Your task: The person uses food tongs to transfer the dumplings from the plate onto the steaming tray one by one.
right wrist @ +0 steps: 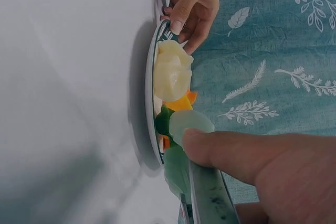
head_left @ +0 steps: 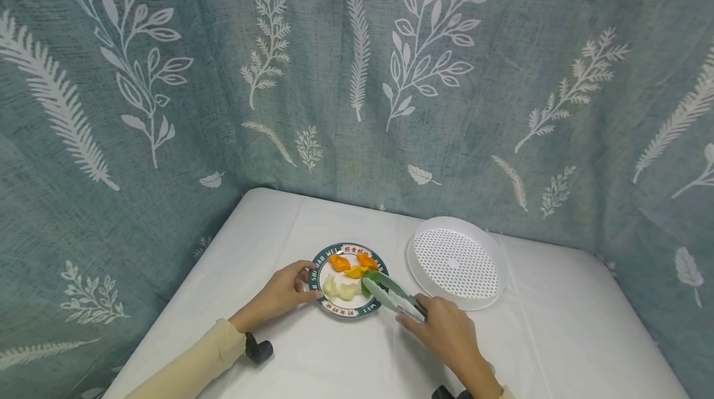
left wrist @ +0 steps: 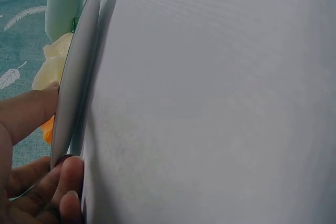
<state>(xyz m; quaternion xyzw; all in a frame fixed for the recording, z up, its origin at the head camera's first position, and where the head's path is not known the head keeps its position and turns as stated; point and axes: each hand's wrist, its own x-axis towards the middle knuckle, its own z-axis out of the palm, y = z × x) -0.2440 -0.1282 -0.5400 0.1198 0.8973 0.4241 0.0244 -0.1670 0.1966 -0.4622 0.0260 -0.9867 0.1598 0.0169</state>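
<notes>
My left hand [head_left: 281, 295] pinches the left rim of a round plate [head_left: 379, 308] with a dark green, lettered border. In the left wrist view, the thumb lies over the rim and the fingers [left wrist: 71, 177] are curled beneath it. My right hand [head_left: 448, 332] grips metal tongs [right wrist: 210, 195] with pale green tips, which reach over the plate's right side. At those tips is a green dumpling-like piece [head_left: 368, 284], partly hidden; whether they pinch it I cannot tell. Pale cream pieces [right wrist: 172, 72], a yellow one [head_left: 355, 272] and orange ones [head_left: 338, 263] also lie on the plate.
To the right of the plate, a round white tray [head_left: 491, 305] with a perforated base lies on the white-covered table [head_left: 268, 225]. A leaf-patterned green curtain [head_left: 334, 77] hangs behind and at the sides.
</notes>
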